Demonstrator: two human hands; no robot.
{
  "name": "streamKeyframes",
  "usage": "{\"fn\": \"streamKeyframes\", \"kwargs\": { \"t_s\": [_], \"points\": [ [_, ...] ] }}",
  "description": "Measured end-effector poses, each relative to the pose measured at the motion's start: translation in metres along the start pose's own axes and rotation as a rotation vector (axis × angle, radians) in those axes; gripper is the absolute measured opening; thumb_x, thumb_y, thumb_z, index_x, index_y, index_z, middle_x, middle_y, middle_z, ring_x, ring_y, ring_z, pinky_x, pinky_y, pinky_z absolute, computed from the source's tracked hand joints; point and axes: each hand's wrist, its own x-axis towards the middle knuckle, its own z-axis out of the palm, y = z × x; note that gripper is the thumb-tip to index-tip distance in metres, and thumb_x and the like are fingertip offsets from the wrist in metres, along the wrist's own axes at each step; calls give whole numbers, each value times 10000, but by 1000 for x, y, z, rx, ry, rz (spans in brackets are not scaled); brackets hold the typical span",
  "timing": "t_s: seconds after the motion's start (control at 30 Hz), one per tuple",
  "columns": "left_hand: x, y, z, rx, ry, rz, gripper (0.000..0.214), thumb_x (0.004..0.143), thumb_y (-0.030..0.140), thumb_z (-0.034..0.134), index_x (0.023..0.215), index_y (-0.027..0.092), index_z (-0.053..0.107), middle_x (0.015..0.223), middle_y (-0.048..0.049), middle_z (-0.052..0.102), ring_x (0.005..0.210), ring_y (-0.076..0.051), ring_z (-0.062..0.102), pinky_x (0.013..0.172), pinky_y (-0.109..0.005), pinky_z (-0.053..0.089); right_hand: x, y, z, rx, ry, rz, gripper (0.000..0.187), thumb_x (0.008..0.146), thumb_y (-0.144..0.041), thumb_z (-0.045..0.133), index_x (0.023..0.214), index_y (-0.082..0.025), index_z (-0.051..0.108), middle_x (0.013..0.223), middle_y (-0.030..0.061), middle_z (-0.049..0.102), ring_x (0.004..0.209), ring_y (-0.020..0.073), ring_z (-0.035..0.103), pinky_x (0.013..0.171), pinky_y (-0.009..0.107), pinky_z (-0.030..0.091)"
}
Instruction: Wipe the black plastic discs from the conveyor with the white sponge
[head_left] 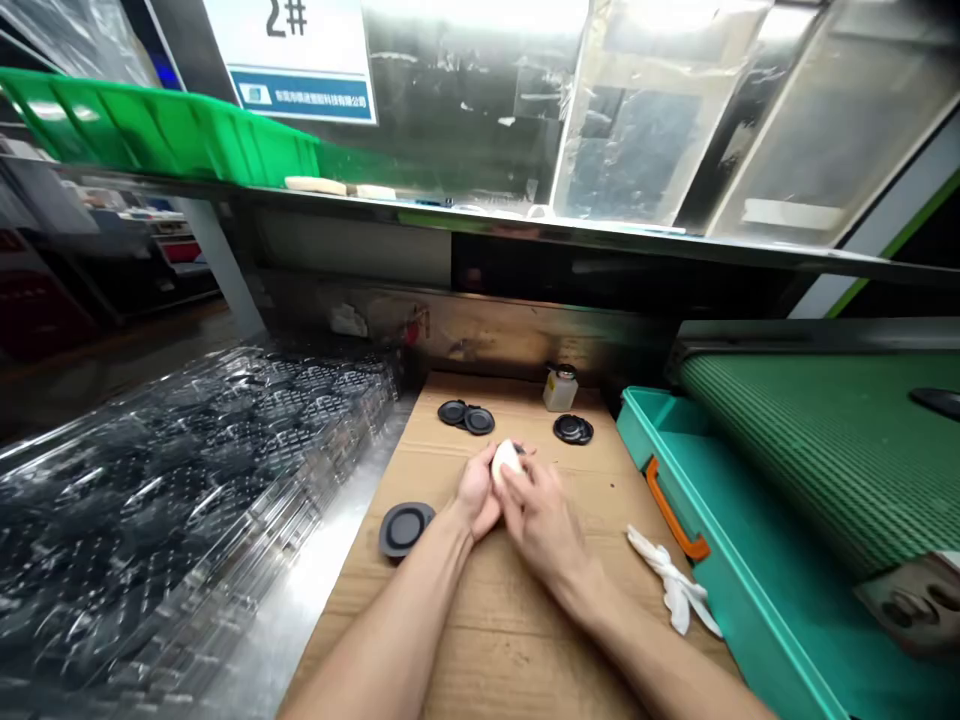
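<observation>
My right hand gripped a white pad between thumb and fingers, close against my left hand, which was curled and turned palm-up beneath it. A sliver of something dark showed just beyond my right fingertips, too small to identify, so I could not tell whether my left hand had closed on it. As I judged it, the work called for a steady cradle from the left hand and light, even pressure from the right, with the pad flat rather than on its edge.

Good room helped: the cardboard over the surface was bare directly under my wrists. Ahead and to the left of my hands lay two overlapping round black parts; ahead and to the right, a black stack sat just before a black-capped bottle. A dark rounded-square part lay right beside my left forearm, so that elbow was best kept quiet. White gloves lay to the right of my right forearm.
</observation>
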Motion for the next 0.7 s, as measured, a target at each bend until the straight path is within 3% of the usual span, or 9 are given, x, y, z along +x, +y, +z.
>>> {"fn": "streamKeyframes", "kwargs": {
  "t_s": [0.1,0.2,0.3,0.47,0.7],
  "points": [
    [1,-4,1,26,-4,11,354,979,291,368,1063,61,623,1048,-179,704,1006,-237,675,960,-363,508,-2,0,-3,-58,36,42,287,951,-281,465,1121,-196,679,1156,142,560,991,262,495,844,403,480],
    [2,-8,1,72,12,-25,377,982,340,375,1048,73,633,1046,-176,707,1008,-250,674,967,-392,506,-1,1,-6,-53,-27,9,307,960,-276,441,1167,-209,657,1159,135,540,984,254,485,836,389,472],
    [3,-10,1,111,8,26,345,977,296,402,1036,64,649,1019,-168,716,998,-239,677,977,-362,501,2,4,-8,-75,14,82,306,954,-269,444,1141,-199,676,1111,143,543,985,265,480,833,397,466],
    [3,-12,0,124,15,10,361,977,308,409,1094,64,648,1049,-162,712,1018,-240,671,981,-348,498,3,4,-10,-60,-18,69,322,956,-260,428,1161,-203,670,1156,144,534,1015,270,466,856,412,462],
    [3,-13,1,142,16,22,400,981,350,396,1035,52,658,1053,-179,707,1033,-250,663,992,-355,490,-3,0,-10,-59,-41,83,320,954,-263,424,1145,-203,673,1160,149,531,1014,282,459,865,429,456]
  ]
}}
